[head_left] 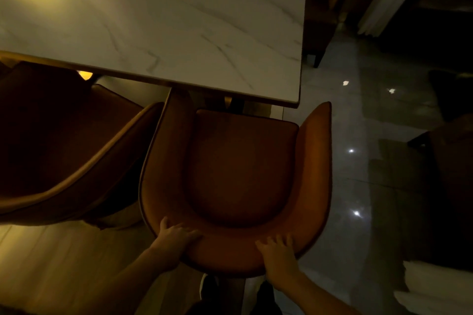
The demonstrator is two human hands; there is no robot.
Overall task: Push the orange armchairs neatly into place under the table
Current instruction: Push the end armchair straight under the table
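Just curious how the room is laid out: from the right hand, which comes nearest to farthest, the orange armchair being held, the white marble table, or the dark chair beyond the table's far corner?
1. Orange armchair: under the right hand.
2. White marble table: ahead.
3. Dark chair: beyond, upper right.

Two orange armchairs: one (240, 171) at the table's near right corner, one (64, 140) along its near edge. One marble table (158, 20). Two hands (176, 234) (277, 250).
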